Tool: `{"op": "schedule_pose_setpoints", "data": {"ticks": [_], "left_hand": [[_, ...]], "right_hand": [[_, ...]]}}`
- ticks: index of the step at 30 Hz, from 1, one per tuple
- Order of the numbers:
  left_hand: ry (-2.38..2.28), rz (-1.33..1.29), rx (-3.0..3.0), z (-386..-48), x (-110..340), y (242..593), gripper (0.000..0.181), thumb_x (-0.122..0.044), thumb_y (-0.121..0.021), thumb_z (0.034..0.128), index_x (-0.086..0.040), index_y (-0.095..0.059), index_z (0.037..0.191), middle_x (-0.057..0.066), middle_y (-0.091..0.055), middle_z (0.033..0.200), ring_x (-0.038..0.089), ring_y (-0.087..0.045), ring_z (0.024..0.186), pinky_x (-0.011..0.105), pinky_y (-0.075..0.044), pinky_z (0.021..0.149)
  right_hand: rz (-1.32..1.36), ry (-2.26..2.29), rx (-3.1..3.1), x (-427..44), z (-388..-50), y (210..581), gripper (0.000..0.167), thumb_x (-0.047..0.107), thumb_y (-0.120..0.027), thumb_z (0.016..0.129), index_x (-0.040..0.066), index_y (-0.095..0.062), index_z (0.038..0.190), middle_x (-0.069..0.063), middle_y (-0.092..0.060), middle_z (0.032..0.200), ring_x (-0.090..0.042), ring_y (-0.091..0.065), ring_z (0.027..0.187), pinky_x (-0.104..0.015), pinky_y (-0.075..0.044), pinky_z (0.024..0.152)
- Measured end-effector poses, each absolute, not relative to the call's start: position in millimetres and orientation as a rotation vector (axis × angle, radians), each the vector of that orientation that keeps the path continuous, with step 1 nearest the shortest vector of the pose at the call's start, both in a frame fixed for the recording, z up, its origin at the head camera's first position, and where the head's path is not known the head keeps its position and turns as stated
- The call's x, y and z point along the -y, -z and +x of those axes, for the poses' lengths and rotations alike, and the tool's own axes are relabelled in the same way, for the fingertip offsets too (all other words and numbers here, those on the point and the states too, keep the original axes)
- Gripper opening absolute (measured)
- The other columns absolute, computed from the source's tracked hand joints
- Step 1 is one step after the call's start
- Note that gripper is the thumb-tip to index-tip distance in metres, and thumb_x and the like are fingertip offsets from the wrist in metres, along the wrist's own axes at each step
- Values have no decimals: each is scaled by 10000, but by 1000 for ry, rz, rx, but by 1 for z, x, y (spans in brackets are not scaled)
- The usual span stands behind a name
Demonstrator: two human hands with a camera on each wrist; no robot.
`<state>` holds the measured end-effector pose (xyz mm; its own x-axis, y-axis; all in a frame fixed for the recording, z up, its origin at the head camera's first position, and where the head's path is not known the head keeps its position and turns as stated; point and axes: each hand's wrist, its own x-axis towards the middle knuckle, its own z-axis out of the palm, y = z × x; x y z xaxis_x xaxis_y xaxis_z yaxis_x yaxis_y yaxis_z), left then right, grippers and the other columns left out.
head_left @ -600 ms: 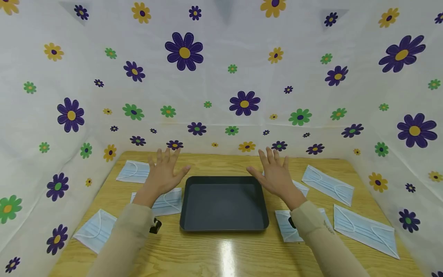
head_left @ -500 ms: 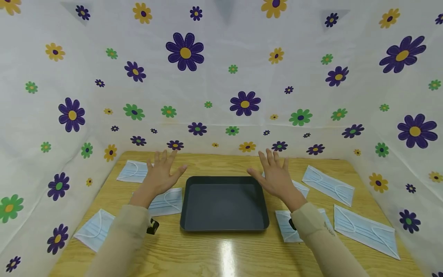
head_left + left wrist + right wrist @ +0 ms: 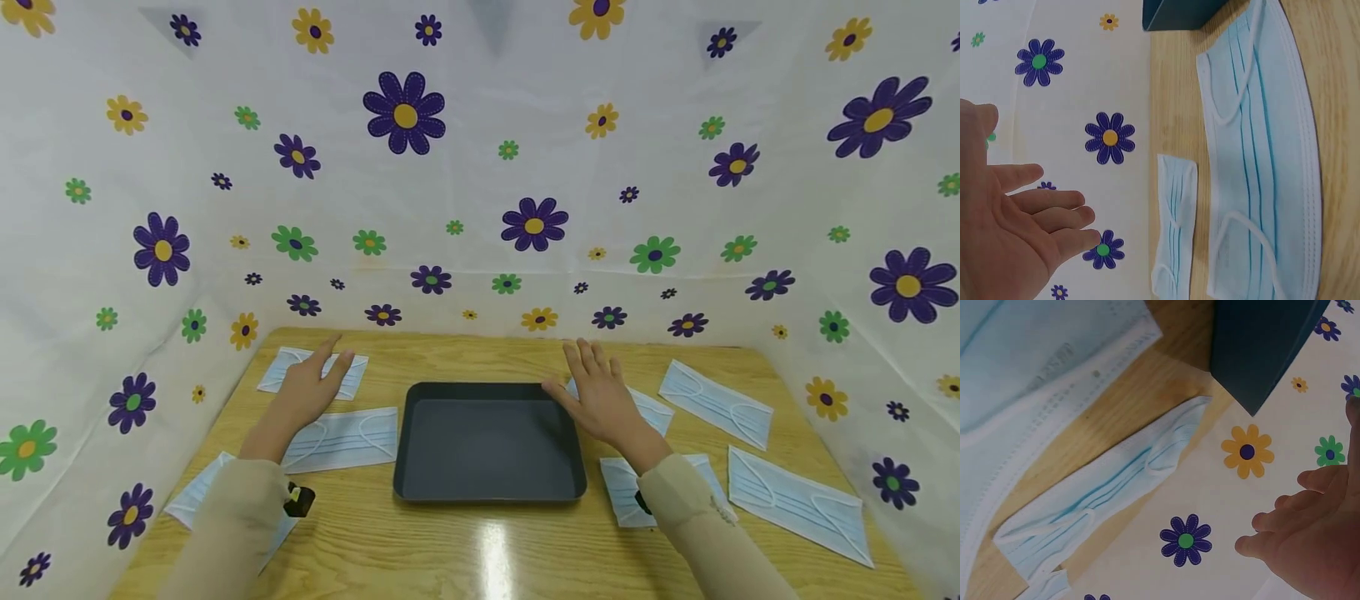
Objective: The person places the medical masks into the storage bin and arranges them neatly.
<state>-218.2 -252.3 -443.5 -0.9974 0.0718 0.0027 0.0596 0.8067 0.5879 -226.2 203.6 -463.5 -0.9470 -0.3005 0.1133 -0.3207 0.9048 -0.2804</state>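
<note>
My left hand (image 3: 302, 393) hovers over the left side of the table, its fingers extended and nothing held. It is nearest a blue face mask (image 3: 351, 377) at the back left and another face mask (image 3: 352, 437) beside the tray. In the left wrist view, both the near mask (image 3: 1266, 156) and the far mask (image 3: 1175, 225) lie flat, apart from the hand. My right hand (image 3: 603, 402) is raised with spread fingers by the right edge of the dark grey tray (image 3: 491, 492). Partly behind it lies a face mask (image 3: 652, 410); no mask is in its grasp.
More face masks lie around: one at front left (image 3: 197, 496) partly under the sleeve, one under the right forearm (image 3: 622, 492), and two at far right, a back mask (image 3: 716, 404) and a front mask (image 3: 798, 504). A flowered cloth (image 3: 465, 167) encloses the wooden table (image 3: 405, 550).
My left hand has moved left, away from the tray, uncovering more of the masks there. The right hand has dropped slightly. The masks and tray have stayed put.
</note>
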Motion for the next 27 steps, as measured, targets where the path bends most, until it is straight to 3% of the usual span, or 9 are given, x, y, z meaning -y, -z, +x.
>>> {"op": "schedule_pose_setpoints", "data": {"ticks": [12,15,19,27], "left_hand": [[-1032,-12,-3025,-204,303,460,573,-411,-482,1119,20,-555,1490,328,-677,1324,512,-662,1224,622,-562,970],[-1072,-37,-3020,-199,313,465,520,-353,-527,1108,52,-611,1424,320,-724,1227,473,-726,1104,503,-613,834],[-1152,-136,-2941,-193,325,471,515,-322,-547,1100,88,-610,1405,295,-756,1151,394,-775,999,297,-590,697],[-1264,-303,-2737,-187,345,481,548,-338,-562,1096,112,-589,1406,310,-726,1225,284,-797,947,318,-653,759]], "right_hand": [[525,-435,3008,-207,-219,477,820,488,-572,1074,-51,-298,1629,-337,-289,1674,-553,-246,1561,-727,-204,1241],[527,-423,3026,-208,-217,481,822,498,-556,1079,-52,-296,1630,-338,-284,1676,-553,-246,1561,-733,-210,1235],[525,-405,3047,-209,-216,488,832,514,-543,1079,-55,-292,1631,-337,-285,1677,-552,-250,1560,-740,-217,1228],[530,-448,3059,-209,-216,497,832,512,-533,1084,-63,-283,1631,-336,-273,1681,-555,-231,1564,-737,-205,1233]]}}
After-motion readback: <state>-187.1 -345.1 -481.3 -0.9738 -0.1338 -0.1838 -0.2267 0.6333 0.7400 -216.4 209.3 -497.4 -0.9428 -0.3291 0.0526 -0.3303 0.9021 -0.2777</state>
